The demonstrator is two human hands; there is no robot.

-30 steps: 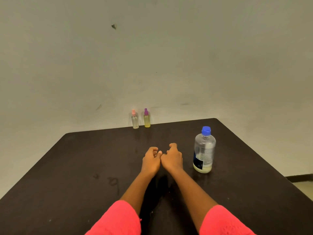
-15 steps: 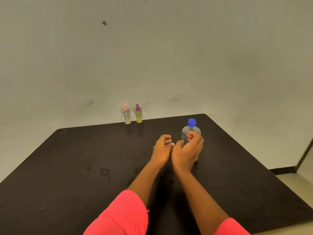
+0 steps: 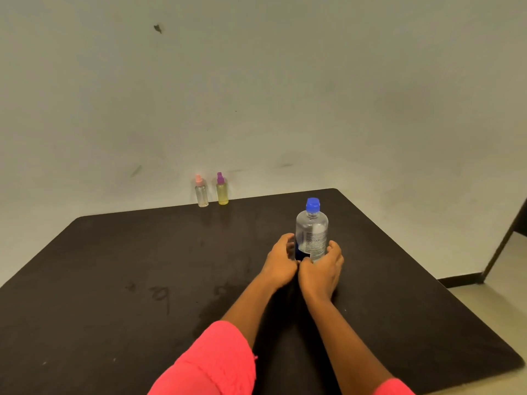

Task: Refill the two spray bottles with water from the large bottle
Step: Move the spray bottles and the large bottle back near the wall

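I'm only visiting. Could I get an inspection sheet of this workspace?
Surface: black matte table, faint smudges near the middle.
Job's things: large clear plastic water bottle with blue cap, upright, capped; small clear spray bottle with pink top and small yellow spray bottle with purple top upright at the far edge, side by side.
Clutter: nothing seen.
Grippers: left hand and right hand curl round the large bottle's lower half.
Cables: nothing seen.
Surroundings: pale wall with a dark mark; dark post at right.

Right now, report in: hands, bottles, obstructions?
Grip on large bottle: left hand, right hand. Its blue cap on, blocks pouring. Far edge: pink-topped sprayer, purple-topped sprayer.
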